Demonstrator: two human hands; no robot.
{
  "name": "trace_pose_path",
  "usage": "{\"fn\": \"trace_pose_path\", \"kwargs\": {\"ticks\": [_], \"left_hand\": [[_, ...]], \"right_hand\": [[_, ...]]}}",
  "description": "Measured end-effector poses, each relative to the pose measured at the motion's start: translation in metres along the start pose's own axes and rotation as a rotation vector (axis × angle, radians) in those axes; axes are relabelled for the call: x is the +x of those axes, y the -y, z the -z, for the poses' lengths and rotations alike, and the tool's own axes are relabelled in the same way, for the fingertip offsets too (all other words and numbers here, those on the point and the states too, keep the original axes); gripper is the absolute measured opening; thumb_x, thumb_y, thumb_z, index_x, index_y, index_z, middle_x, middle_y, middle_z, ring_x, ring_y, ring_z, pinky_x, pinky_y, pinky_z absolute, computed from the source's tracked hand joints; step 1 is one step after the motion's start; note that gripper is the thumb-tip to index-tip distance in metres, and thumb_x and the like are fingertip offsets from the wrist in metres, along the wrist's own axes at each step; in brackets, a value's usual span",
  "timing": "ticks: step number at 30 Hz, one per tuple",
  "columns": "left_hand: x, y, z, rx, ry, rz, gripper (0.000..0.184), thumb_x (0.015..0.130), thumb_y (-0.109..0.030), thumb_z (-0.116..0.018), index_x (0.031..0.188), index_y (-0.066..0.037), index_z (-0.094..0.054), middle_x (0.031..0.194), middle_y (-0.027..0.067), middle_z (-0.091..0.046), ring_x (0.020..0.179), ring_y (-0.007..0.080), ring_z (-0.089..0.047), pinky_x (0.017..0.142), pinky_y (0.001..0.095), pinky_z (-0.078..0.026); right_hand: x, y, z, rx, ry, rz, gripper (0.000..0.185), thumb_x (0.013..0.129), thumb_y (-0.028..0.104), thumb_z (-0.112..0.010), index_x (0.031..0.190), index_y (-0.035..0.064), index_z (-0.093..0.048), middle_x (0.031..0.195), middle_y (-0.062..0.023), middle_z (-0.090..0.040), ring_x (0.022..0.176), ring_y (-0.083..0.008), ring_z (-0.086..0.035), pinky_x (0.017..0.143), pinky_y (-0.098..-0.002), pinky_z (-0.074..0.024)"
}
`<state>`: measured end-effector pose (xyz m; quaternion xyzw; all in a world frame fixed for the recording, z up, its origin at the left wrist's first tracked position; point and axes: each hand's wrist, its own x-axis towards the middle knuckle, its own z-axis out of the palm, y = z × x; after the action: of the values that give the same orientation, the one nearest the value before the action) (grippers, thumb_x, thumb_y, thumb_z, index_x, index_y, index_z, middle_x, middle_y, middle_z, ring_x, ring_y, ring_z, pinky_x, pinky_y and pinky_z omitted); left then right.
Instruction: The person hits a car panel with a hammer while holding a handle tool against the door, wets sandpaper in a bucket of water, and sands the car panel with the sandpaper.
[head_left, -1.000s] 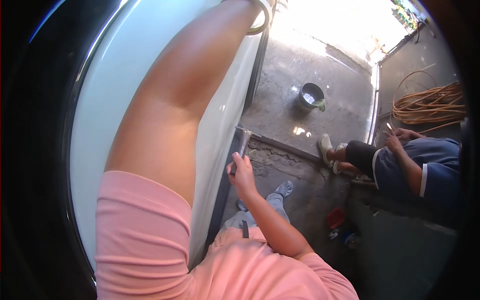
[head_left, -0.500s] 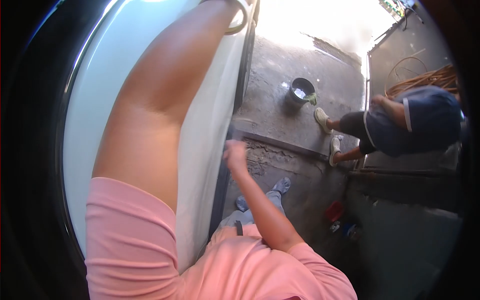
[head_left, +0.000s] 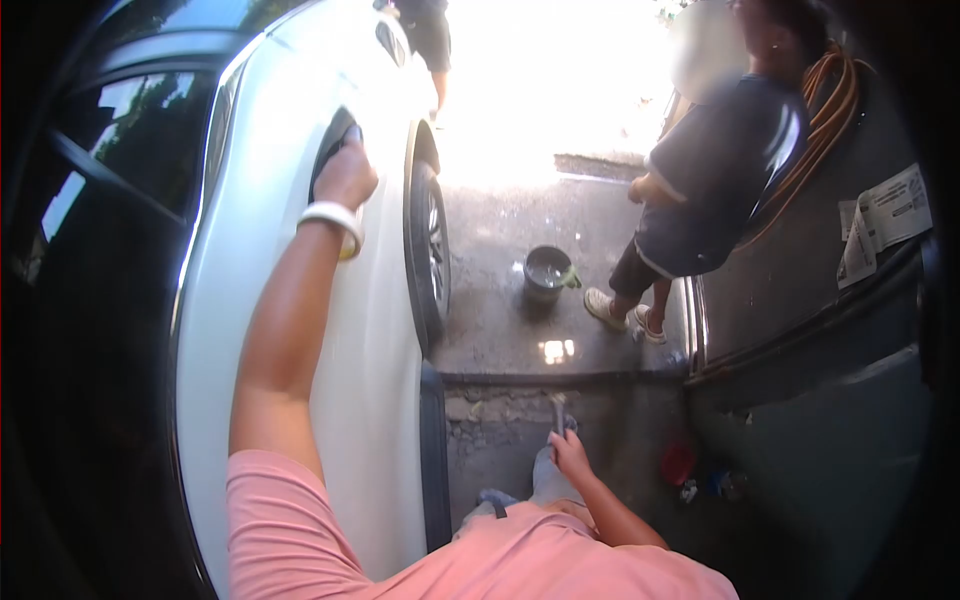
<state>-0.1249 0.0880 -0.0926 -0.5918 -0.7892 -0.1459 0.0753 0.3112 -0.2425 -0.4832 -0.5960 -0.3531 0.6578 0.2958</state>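
Observation:
My left hand [head_left: 346, 178], with a white band on its wrist, reaches to the side of a white car [head_left: 375, 400]. Its fingers look closed at a dark elongated patch [head_left: 330, 148] on the bodywork. Blur and glare hide what, if anything, they grip. Low in front of my body, my right hand [head_left: 569, 452] is closed around the grey handle of a slim tool [head_left: 560, 412] with a paler tip. Its kind is too blurred to tell. The car's wheel [head_left: 434, 250] lies between my hands, farther forward.
A dark bucket [head_left: 545, 272] with something green on its rim stands on the concrete floor. Beside it is a person in a dark shirt [head_left: 715, 190]. Coiled orange hose [head_left: 820, 140] and newspaper [head_left: 885, 225] are at the right. A red object [head_left: 678, 464] lies low right.
My view has lifted and shifted, bringing the left hand, wheel and more of the car into sight. My right hand has moved right, away from the car. The person now appears more upright.

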Motion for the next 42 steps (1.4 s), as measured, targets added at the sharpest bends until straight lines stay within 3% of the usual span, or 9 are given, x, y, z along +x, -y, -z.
{"fn": "trace_pose_path", "kwargs": {"ticks": [1, 2, 6, 13, 18, 27, 32, 39, 42], "left_hand": [[-0.005, -0.004, 0.003, 0.033, 0.007, -0.011, 0.059, 0.093, -0.018, -0.054, 0.144, 0.004, -0.034, 0.11, 0.0315, -0.067, 0.103, 0.0433, -0.067, 0.091, 0.0524, -0.053], [-0.015, -0.011, 0.011, 0.009, 0.0, 0.006, 0.043, 0.092, -0.025, -0.058, 0.119, 0.007, -0.048, 0.106, 0.0351, -0.066, 0.101, 0.0469, -0.066, 0.091, 0.0542, -0.052], [-0.017, -0.031, 0.021, 0.069, 0.0, 0.035, 0.052, 0.091, -0.035, -0.066, 0.119, 0.005, -0.049, 0.106, 0.0327, -0.067, 0.099, 0.046, -0.067, 0.086, 0.0519, -0.055], [-0.031, -0.051, 0.03, 0.137, 0.044, 0.131, 0.058, 0.091, -0.041, -0.067, 0.121, 0.005, -0.048, 0.108, 0.029, -0.068, 0.099, 0.0442, -0.068, 0.085, 0.0504, -0.057], [-0.026, -0.051, 0.022, 0.165, 0.041, 0.154, 0.065, 0.087, -0.045, -0.069, 0.124, 0.003, -0.046, 0.115, 0.03, -0.065, 0.106, 0.0447, -0.065, 0.088, 0.0516, -0.054], [-0.018, -0.045, 0.003, 0.17, -0.053, 0.176, 0.067, 0.089, -0.045, -0.068, 0.128, 0.005, -0.045, 0.116, 0.0329, -0.063, 0.107, 0.0497, -0.062, 0.09, 0.0532, -0.05], [-0.011, -0.043, -0.007, 0.178, -0.1, 0.218, 0.046, 0.098, -0.032, -0.059, 0.127, 0.003, -0.052, 0.111, 0.0317, -0.065, 0.102, 0.0493, -0.061, 0.085, 0.0523, -0.05], [-0.001, -0.051, -0.007, 0.175, -0.103, 0.333, 0.041, 0.096, -0.024, -0.062, 0.126, 0.002, -0.053, 0.112, 0.0303, -0.065, 0.101, 0.0487, -0.063, 0.084, 0.0521, -0.052], [0.0, -0.057, -0.005, 0.167, -0.063, 0.409, 0.039, 0.095, -0.023, -0.063, 0.124, 0.001, -0.052, 0.106, 0.0294, -0.066, 0.096, 0.0488, -0.064, 0.08, 0.0527, -0.052]], "right_hand": [[0.002, -0.001, 0.021, 0.014, -0.063, -0.023, 0.022, 0.099, 0.028, -0.057, 0.094, 0.0078, -0.051, 0.061, -0.0015, -0.052, 0.046, -0.0118, -0.048, 0.039, -0.0291, -0.035], [0.004, 0.002, 0.041, -0.007, -0.108, -0.06, 0.022, 0.099, 0.029, -0.056, 0.094, 0.0081, -0.05, 0.06, -0.0031, -0.053, 0.044, -0.0123, -0.048, 0.038, -0.0292, -0.0348], [0.018, 0.035, 0.11, 0.027, -0.119, -0.165, 0.026, 0.101, 0.032, -0.052, 0.094, 0.0081, -0.046, 0.059, -0.0077, -0.058, 0.039, -0.014, -0.048, 0.034, -0.0288, -0.0367], [0.064, 0.166, 0.144, -0.017, 0.026, -0.026, 0.028, 0.101, 0.035, -0.053, 0.097, 0.0076, -0.049, 0.065, -0.0069, -0.061, 0.043, -0.0114, -0.05, 0.038, -0.0271, -0.0388], [0.076, 0.22, 0.161, 0.012, 0.075, 0.098, 0.029, 0.089, 0.02, -0.072, 0.102, 0.0045, -0.051, 0.071, -0.0058, -0.064, 0.048, -0.0101, -0.053, 0.042, -0.0259, -0.0401], [0.137, 0.209, 0.179, -0.051, 0.098, -0.085, 0.023, 0.087, 0.017, -0.07, 0.099, 0.0051, -0.054, 0.069, -0.0069, -0.064, 0.046, -0.0108, -0.051, 0.041, -0.0269, -0.0378], [0.217, 0.234, 0.186, -0.084, 0.081, -0.141, 0.025, 0.086, 0.016, -0.07, 0.1, 0.0036, -0.053, 0.068, -0.0075, -0.064, 0.046, -0.0112, -0.051, 0.04, -0.0276, -0.0384], [0.364, 0.354, 0.171, -0.15, 0.141, -0.238, 0.024, 0.087, 0.017, -0.068, 0.097, 0.0034, -0.051, 0.068, -0.0095, -0.065, 0.044, -0.0126, -0.051, 0.039, -0.0284, -0.037], [0.429, 0.433, 0.153, -0.161, 0.232, -0.122, 0.021, 0.089, 0.017, -0.066, 0.098, 0.005, -0.051, 0.069, -0.0091, -0.064, 0.046, -0.0123, -0.051, 0.04, -0.0283, -0.0376]]}}
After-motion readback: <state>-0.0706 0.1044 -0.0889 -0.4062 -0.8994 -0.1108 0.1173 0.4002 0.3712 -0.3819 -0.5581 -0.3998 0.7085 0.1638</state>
